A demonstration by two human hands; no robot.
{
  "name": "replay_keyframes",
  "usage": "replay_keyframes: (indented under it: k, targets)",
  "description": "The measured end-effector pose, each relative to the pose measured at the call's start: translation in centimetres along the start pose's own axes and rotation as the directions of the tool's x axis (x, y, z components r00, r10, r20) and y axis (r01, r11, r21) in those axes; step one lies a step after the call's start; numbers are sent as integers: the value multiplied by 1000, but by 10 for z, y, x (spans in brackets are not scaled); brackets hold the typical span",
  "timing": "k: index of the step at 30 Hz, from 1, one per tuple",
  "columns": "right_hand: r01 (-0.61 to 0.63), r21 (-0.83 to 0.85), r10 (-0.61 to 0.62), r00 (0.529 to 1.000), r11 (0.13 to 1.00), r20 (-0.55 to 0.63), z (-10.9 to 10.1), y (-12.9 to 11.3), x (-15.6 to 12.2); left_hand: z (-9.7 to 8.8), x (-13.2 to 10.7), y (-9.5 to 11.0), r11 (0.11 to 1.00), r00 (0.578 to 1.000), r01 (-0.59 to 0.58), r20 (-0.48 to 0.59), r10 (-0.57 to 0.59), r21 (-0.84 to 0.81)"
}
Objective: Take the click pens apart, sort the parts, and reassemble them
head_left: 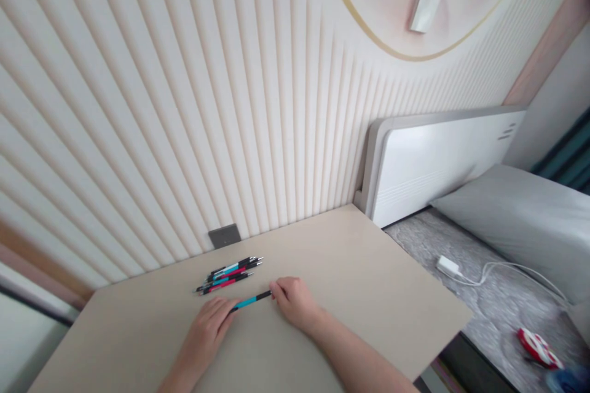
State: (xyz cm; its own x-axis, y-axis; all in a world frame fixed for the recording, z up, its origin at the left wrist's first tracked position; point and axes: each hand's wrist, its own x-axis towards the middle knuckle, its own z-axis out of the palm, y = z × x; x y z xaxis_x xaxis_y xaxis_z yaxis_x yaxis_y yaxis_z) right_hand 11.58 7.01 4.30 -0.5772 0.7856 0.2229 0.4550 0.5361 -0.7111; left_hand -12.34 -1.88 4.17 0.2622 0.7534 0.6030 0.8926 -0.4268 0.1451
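A blue and black pen (249, 301) stretches between my two hands, just above or on the beige tabletop. My left hand (209, 325) is closed round its left end, and that end is hidden under the fingers. At the other end, my right hand (294, 302) pinches the black part, covering the tip. Beyond my left hand lies a loose pile of several pens (230, 273) in black, red, blue and white, with their silver tips pointing right.
The beige table (350, 276) meets a ribbed cream wall (258, 104) with a dark socket plate (225, 236). To the right stand a white headboard (428, 159) and a bed with a grey pillow (520, 215), a white charger (448, 266) with cable, and a red-and-white object (538, 347).
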Motion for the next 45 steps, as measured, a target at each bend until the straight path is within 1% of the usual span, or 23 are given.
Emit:
replay_keyframes:
  k: [3,7,12,17,20,22,25,28,31,33,35,38,42,45]
  targets:
    - [21,-31,-22,1000,999,-14,-4,-1,2,2,-1,-2,1000,1000,4,22,-4,-22]
    - [16,-42,-17,1000,999,-26,-7,-3,3,4,-2,-4,999,999,26,48,-24,-36]
    - [31,-53,-32,999,998,-18,-7,-2,2,5,-4,-6,995,995,80,67,-76,-63]
    - [122,-101,-127,991,987,-42,-6,2,3,2,1,0,978,981,158,131,-140,-137]
    - [176,-100,-181,982,979,-48,-8,2,4,-2,5,3,963,970,207,167,-178,-176]
    - [204,-76,-209,977,976,-50,-9,1,3,-3,6,3,957,968,223,157,-196,-184]
    - [227,-38,-229,972,973,-47,-12,-2,0,-1,4,-2,962,973,218,110,-202,-164]
    - [197,-31,-198,978,980,-57,-12,-5,-2,3,0,-8,969,975,207,107,-193,-132]
    - [112,-76,-117,991,991,-67,-10,-4,-1,6,-3,-9,974,974,200,129,-186,-107]
    - [66,-113,-72,996,991,-45,-8,-3,1,6,-3,-9,976,974,193,135,-179,-96]
    - [55,-119,-57,998,991,-13,-6,-1,2,5,-2,-8,977,975,190,137,-176,-96]
    - [70,-53,-70,998,996,-3,-5,0,2,5,-2,-8,978,976,185,137,-171,-98]
    - [85,83,-80,995,993,-64,-6,-1,-1,7,-2,-9,977,976,188,134,-173,-104]
    - [103,117,-93,992,988,-85,-5,-2,-2,7,-3,-8,971,972,208,139,-191,-117]
